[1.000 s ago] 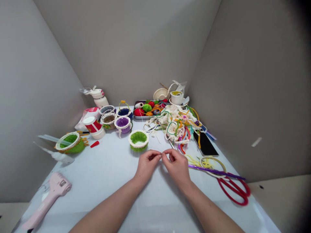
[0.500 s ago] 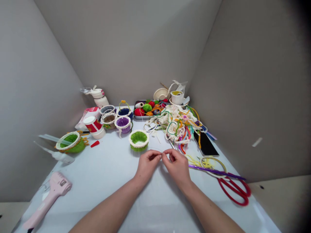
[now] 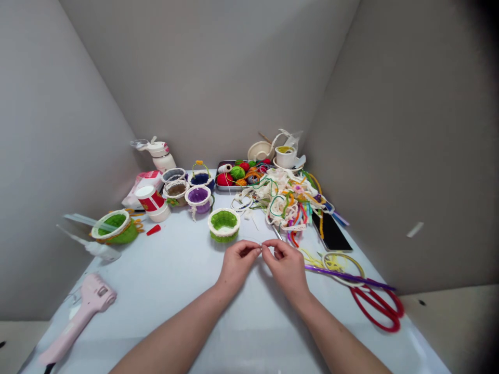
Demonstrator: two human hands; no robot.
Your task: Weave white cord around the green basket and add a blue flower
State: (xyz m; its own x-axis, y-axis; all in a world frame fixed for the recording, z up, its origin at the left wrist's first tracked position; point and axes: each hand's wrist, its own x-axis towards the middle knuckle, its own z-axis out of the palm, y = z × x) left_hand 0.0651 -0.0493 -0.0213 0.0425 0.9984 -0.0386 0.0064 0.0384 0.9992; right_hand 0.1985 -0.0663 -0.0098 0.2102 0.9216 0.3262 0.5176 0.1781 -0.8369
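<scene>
My left hand (image 3: 237, 264) and my right hand (image 3: 286, 266) meet above the middle of the pale table (image 3: 175, 280), fingertips pinched together on a thin, nearly clear strand that I cannot make out well. Just beyond my fingers stands a small green basket (image 3: 223, 224) with a white rim. Both forearms reach in from the bottom edge.
Red-handled scissors (image 3: 376, 306), a purple pipe cleaner (image 3: 343, 276) and a black phone (image 3: 331, 231) lie to the right. A heap of ribbons (image 3: 290, 202), a tray of yarn balls (image 3: 237, 174) and several small baskets sit at the back. A pink glue gun (image 3: 80, 319) lies front left.
</scene>
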